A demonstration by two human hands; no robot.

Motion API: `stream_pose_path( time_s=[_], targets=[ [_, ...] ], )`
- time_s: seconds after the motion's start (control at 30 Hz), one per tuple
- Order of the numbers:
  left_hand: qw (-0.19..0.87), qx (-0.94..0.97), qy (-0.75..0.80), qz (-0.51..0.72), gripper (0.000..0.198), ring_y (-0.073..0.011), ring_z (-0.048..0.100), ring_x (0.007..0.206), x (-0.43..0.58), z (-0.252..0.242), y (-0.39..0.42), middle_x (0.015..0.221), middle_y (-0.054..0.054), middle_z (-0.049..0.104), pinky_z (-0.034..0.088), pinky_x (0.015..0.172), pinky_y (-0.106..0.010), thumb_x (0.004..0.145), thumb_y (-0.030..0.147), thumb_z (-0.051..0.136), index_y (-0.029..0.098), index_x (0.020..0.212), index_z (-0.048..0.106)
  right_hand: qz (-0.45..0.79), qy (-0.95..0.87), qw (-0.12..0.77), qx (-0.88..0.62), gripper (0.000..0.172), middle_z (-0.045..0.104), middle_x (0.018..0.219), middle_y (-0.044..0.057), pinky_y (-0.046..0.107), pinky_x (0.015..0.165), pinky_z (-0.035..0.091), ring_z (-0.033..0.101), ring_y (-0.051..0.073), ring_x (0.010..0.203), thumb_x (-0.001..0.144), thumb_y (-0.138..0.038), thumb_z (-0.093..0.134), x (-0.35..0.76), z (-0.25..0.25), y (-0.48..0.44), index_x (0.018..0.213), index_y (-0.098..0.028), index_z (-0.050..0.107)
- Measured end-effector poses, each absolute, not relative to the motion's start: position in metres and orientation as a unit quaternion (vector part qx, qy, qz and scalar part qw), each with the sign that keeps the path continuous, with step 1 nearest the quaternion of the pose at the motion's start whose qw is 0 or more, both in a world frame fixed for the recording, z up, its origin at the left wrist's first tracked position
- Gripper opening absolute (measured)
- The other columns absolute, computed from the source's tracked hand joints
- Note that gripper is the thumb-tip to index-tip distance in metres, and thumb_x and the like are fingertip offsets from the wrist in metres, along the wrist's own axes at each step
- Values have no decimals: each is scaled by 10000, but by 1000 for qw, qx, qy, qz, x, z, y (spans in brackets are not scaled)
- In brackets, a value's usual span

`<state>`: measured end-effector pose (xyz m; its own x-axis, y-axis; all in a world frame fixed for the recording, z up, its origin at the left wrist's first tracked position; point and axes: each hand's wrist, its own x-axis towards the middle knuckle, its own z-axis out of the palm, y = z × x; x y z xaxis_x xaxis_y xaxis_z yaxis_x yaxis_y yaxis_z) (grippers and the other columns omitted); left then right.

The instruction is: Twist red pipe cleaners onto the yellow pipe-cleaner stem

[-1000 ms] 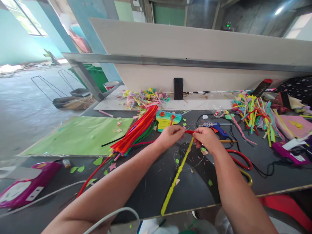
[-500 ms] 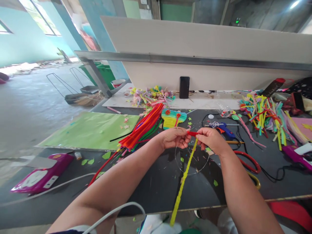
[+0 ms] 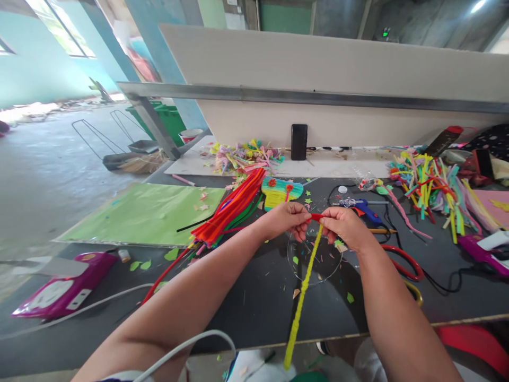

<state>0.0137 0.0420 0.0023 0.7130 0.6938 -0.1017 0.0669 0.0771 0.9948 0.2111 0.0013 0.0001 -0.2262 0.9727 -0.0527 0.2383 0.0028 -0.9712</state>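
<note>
Over the middle of the dark table, my left hand (image 3: 288, 218) and my right hand (image 3: 344, 227) pinch the two ends of a short red pipe cleaner piece (image 3: 316, 217). From my right fingertips hangs a long yellow pipe cleaner strip (image 3: 304, 289), bumpy along its length, reaching below the table edge. A thin wire ring (image 3: 323, 281) shows beneath the hands. Behind my left hand sits a blue and yellow pipe cleaner piece (image 3: 280, 193) with red flowers. A bundle of red and orange pipe cleaners (image 3: 233, 207) lies left of it.
A green sheet (image 3: 139, 212) lies at left, near a purple device (image 3: 66, 284). A phone (image 3: 299, 142) stands against the board. At right are a blue glue gun (image 3: 368, 211), red-handled scissors (image 3: 409, 268) and a pile of coloured pipe cleaners (image 3: 431, 183). A white cable (image 3: 191, 342) crosses the front.
The yellow strip's lower end has swung slightly to the right. Both hands keep their pinch on the red piece, and the whole view has shifted a little.
</note>
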Motion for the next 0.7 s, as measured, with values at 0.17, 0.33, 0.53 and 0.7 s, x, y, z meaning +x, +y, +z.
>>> stream_pose_path(
  time_s=[0.17,0.33,0.53,0.7],
  targets=[
    [280,867,325,251,270,-110,564,599,13,7,35,658,-15,548,471,629,-247,906,368,397,150,796,512,491,-600,373,-510,160,607,542,-20,182,374,379,525,86,357,757,-320,573,211,-1,2,729,-163,585],
    [60,929,325,166,292,-171,548,711,9,9,31,770,-87,564,444,714,-298,923,332,326,149,856,543,486,-605,365,-515,156,608,543,-20,177,376,383,528,83,363,761,-312,557,209,-2,1,706,-167,578],
    [87,928,343,114,278,-181,573,770,9,17,34,832,-88,598,421,708,-261,921,347,335,171,941,549,484,-593,362,-532,146,605,536,-17,181,365,390,525,89,357,746,-312,561,209,-2,2,714,-171,584],
    [106,933,321,128,277,-193,591,841,8,20,37,889,-90,627,419,704,-248,918,344,356,168,969,563,473,-601,353,-539,154,612,548,-11,176,364,392,530,88,360,752,-315,555,210,-2,3,716,-169,589]
  ],
)
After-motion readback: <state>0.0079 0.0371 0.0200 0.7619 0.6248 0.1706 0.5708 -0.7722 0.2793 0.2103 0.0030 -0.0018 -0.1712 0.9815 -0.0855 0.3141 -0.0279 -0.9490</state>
